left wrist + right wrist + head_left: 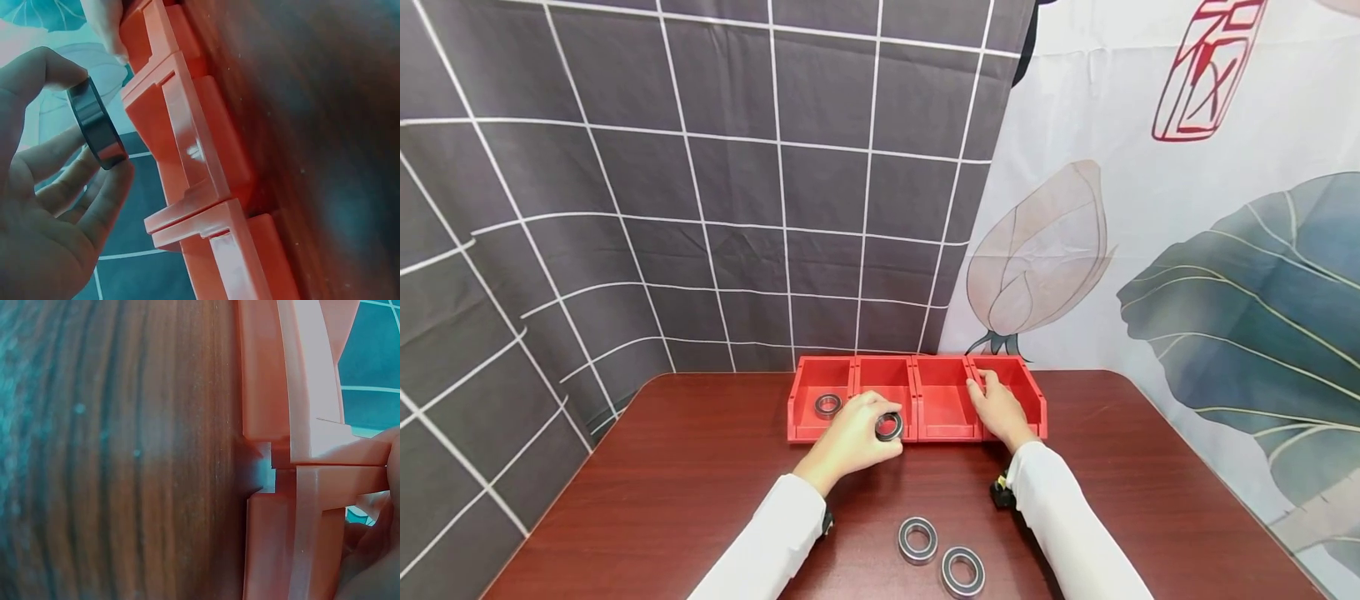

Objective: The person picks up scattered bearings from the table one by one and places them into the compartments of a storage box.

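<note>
My left hand (853, 437) pinches a ball bearing (97, 125) between thumb and fingertips, held upright in front of the second red bin (887, 367) from the left. In the left wrist view the bearing's smooth metal rim faces the camera, and the bins stand to its right. At the wall between the third and fourth bins, my right hand (1000, 412) grips the adjoining bin walls (350, 478), thumb on one side and fingers on the other. Part of that hand lies outside the right wrist view. Another bearing (818, 406) lies in the leftmost bin (805, 425).
Two more bearings, a nearer one (947, 572) and a farther one (903, 540), lie flat on the brown table (662, 500) between my forearms. Behind the row of bins hang a dark grid-patterned cloth (820, 192) and a pale cloth with painted plants (1075, 108).
</note>
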Available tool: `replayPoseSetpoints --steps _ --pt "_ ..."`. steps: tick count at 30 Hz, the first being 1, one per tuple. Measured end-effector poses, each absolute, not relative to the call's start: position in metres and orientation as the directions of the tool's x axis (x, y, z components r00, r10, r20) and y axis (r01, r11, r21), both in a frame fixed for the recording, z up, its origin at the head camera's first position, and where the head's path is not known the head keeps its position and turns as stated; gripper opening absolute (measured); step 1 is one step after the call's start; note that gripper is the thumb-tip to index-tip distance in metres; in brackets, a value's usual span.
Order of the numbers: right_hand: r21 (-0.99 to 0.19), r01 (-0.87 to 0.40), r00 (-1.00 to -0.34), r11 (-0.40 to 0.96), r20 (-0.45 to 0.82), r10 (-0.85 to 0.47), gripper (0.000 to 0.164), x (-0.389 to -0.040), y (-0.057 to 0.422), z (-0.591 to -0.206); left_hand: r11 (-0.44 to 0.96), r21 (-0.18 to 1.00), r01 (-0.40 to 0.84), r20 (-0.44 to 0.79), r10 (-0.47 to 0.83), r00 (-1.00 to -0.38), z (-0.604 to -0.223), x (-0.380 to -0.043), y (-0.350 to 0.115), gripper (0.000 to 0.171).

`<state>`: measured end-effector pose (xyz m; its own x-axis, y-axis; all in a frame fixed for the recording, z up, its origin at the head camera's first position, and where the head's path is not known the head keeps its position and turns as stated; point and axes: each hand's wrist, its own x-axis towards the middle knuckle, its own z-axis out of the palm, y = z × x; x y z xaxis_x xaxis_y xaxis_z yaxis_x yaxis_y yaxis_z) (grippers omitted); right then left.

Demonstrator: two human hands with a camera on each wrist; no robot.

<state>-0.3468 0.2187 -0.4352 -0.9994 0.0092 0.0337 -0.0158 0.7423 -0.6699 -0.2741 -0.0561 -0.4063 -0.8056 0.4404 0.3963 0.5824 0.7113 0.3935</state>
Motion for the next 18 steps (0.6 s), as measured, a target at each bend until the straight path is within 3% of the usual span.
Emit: replayPoseSetpoints --steps 8,18 --pt "-0.672 -0.017 -0.999 0.74 0.032 0.006 0.064 -0.347 0.221 -0.437 0.725 0.385 0.57 0.394 0.43 -0.813 -0.403 -0.291 -0.051 0.05" --pt "-0.679 -0.008 -0.999 0.734 0.029 0.016 0.058 -0.346 0.219 -0.437 0.74 0.435 0.512 0.346 0.388 -0.854 -0.396 -0.303 -0.05 0.049"
